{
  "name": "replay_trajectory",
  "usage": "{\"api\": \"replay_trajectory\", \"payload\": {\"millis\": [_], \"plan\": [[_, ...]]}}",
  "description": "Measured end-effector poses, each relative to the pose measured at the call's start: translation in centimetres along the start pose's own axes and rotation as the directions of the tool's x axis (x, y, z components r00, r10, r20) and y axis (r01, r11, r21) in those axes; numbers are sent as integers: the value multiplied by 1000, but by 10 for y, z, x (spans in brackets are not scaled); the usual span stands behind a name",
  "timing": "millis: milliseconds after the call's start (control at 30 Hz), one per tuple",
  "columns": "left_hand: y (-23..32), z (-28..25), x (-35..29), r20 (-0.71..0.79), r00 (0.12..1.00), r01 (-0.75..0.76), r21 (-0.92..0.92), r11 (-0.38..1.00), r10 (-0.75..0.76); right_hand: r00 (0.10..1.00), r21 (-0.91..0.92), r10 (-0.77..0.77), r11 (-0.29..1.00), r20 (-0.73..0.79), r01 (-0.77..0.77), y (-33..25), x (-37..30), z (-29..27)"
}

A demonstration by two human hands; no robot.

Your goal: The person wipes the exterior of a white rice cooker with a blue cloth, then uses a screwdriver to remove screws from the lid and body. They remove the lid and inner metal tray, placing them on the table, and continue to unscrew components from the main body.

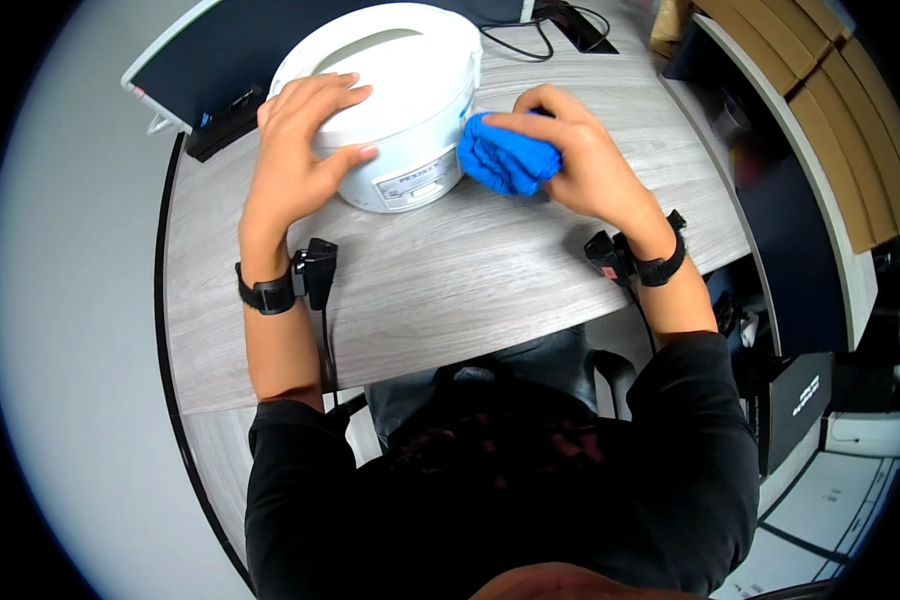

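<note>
A white, round, lidded appliance (402, 160) that looks like a rice cooker stands at the back of the desk, with a panel on its front. My left hand (305, 140) grips its left side, fingers over the lid's edge and thumb against the wall below. In my right hand (580, 150) is a bunched blue cloth (508, 158), pressed close to the appliance's right side. The palm side of the right hand and part of the cloth are hidden. Whether the cloth touches the wall there is hard to tell.
The appliance stands on a grey wood-grain desk (460, 270). A dark monitor (210, 70) rises behind it. Black cables (530, 45) lie at the back right. A shelf unit (800, 200) with cardboard boxes (830, 120) borders the right side. Wrist-worn devices trail cables from both arms.
</note>
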State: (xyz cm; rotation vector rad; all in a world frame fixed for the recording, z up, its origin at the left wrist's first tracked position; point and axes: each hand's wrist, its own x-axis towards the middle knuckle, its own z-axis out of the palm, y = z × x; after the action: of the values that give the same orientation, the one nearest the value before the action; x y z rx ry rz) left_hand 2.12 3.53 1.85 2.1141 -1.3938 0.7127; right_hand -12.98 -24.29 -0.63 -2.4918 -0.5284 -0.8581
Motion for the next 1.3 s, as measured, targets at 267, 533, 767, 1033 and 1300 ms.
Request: {"api": "replay_trajectory", "payload": {"millis": [267, 533, 767, 1033, 1300], "plan": [[39, -5, 3, -56, 997, 37, -120, 992, -44, 923, 235, 266, 951, -277, -203, 6, -8, -44], [110, 38, 20, 110, 986, -59, -472, 880, 125, 901, 29, 264, 962, -344, -271, 45, -8, -68], [130, 145, 48, 351, 926, 7, -390, 921, 142, 985, -459, 28, 882, -173, -105, 112, -16, -24], [126, 177, 53, 461, 881, 45, -304, 952, 105, 900, -654, 432, 699, 63, -290, 169, -22, 15], [131, 112, 50, 126, 984, -99, -186, 978, 124, 901, -165, 433, 889, -6, -428, 120, -23, 5]]}}
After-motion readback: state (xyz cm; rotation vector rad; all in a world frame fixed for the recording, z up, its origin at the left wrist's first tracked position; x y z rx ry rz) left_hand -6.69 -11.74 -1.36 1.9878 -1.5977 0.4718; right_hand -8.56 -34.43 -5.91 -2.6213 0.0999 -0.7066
